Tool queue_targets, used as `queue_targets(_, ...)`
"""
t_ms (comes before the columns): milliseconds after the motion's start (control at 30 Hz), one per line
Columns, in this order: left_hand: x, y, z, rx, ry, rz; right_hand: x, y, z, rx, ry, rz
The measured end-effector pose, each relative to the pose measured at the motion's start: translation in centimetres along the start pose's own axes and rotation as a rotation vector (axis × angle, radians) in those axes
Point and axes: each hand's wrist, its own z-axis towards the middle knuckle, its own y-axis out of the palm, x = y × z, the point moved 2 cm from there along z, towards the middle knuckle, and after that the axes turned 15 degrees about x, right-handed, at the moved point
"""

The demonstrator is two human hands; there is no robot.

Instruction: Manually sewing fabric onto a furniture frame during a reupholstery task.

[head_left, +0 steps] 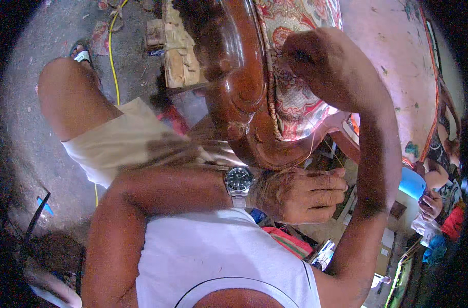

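- Because the shiny brown wood frame (249, 46) stands close in front of the person's body, both hands can get to its end without a big stretch.
- The flowery cloth (295, 110) sits along the right side of the wood, with a twisted cord trim (271, 102) between them, maybe to make a neat edge.
- The right hand (316, 59) comes over from the right side and is bent in onto the cloth. Its fingers are curled, but their tips are hidden, so I can't tell if it pinches something. It may be there to keep the cloth still.
- The left hand (306, 195) is down below the end of the frame, with its fingers bent and close together, not spread wide.
- A thin thread (333, 150) goes from near the bottom of the cloth toward those left fingertips. I can't tell for sure if they grip it; perhaps that hand is low and apart so the thread stays tight.
- A silver watch (239, 179) with a dark face is on the left wrist.
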Motion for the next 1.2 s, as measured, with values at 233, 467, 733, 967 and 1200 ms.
queue_targets(233,0.1,0.0,0.2,0.055,-0.038,0.007,-1.1,0.7,2.1,-0.253,-0.063,0.081)
queue_targets(467,0.6,-1.0,1.1,0.003,0.001,0.042,-2.0,-1.2,-1.6,-0.103,0.082,-0.034)
queue_targets(733,7.5,-9.8,6.8,-0.213,0.074,0.311,-0.9,1.7,-2.0,0.258,-0.174,-0.107)
queue_targets(967,19.3,-19.7,12.8,-0.109,-0.289,1.287,2.2,-1.3,-3.6,0.456,0.023,0.468)
queue_targets(1200,28.1,-22.9,13.2,0.837,-0.314,0.639,2.2,0.4,-9.8,0.543,-0.124,0.462)
